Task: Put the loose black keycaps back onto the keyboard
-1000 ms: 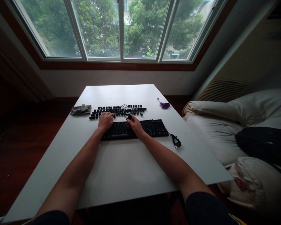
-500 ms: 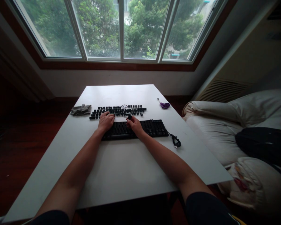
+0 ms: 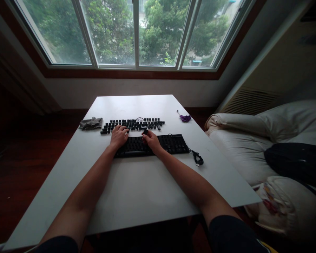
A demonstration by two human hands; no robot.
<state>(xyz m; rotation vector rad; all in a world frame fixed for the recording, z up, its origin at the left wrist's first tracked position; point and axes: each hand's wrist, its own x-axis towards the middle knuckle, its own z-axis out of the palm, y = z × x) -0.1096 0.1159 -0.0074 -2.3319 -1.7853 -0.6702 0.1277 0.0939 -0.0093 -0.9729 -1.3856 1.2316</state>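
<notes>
A black keyboard (image 3: 137, 150) lies across the middle of the table. My left hand (image 3: 119, 136) rests at its upper left corner, fingers apart and reaching over the nearest loose keycaps; nothing shows in its grip. Above the keyboard's middle, my right hand (image 3: 152, 141) pinches a small black keycap (image 3: 145, 131) between thumb and fingers. Rows of loose black keycaps (image 3: 125, 123) are laid out just beyond the keyboard. Among them lies a thin, pale wire-like loop (image 3: 139, 119). My hands hide part of the keyboard.
On the white table (image 3: 137, 196), a grey cloth (image 3: 91, 123) lies at the left. A purple cloth (image 3: 185, 118) with a thin stick beside it is at the right. The coiled keyboard cable (image 3: 197, 159) lies right of the keyboard. A pale sofa (image 3: 234, 140) stands beyond the right edge.
The fingers of my left hand have shifted slightly, with a small gap now showing between thumb and fingers. My right hand keeps its place with the keycap.
</notes>
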